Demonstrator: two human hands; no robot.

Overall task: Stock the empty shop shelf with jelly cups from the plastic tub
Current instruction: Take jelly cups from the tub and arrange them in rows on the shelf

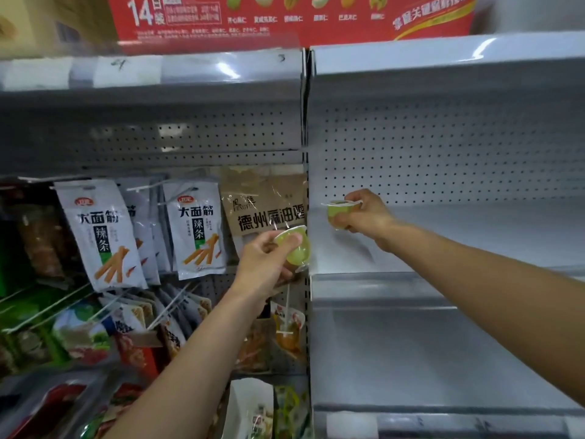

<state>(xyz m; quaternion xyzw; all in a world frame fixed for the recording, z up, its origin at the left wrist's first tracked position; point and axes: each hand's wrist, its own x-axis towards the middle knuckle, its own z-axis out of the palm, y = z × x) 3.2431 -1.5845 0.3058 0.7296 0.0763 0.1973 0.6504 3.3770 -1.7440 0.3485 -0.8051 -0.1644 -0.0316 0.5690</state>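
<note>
- Jelly cup (339, 213), green, pinched upright by right hand (367, 217), just above empty shelf (474, 239).
- Second jelly cup (296, 250), tilted, gripped in left hand (266, 264), before hanging snack packs (196, 229).
- Risk: early release, tipping or rolling off front lip.

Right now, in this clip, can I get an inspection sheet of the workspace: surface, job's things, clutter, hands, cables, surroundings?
Surface: white shelf, pegboard behind it.
Job's things: two green jelly cups, left cup and right cup; tub not in view.
Clutter: nothing seen.
Hands: left hand grips left cup in front of the packs; right hand grips right cup over the shelf's left end, contact with the shelf unclear.
Cables: nothing seen.
Surroundings: packs hung at left; red box on top; lower shelf below.
</note>
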